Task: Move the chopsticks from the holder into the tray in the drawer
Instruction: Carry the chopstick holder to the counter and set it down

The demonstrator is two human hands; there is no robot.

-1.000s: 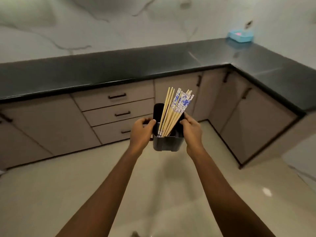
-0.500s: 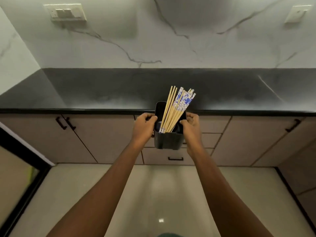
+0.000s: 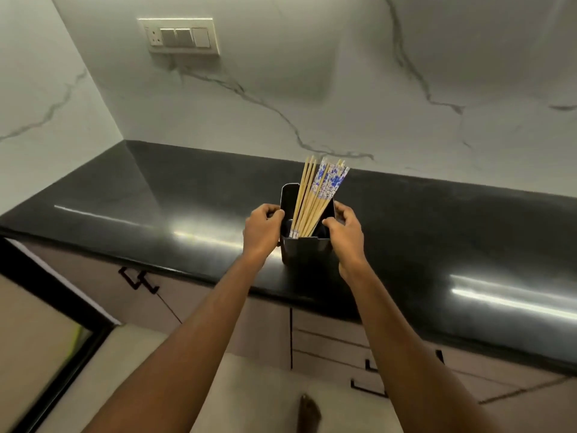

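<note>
Here left hand [image 3: 263, 228] and right hand [image 3: 345, 234] curl fingers [image 3: 272, 210] round one holder [image 3: 304, 253] of chopsticks [image 3: 312, 198].

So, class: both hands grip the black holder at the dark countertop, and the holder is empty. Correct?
No. The head view shows chopsticks standing in the holder, so it is not empty. The rest holds: left hand and right hand both grip it at the dark countertop.
</note>
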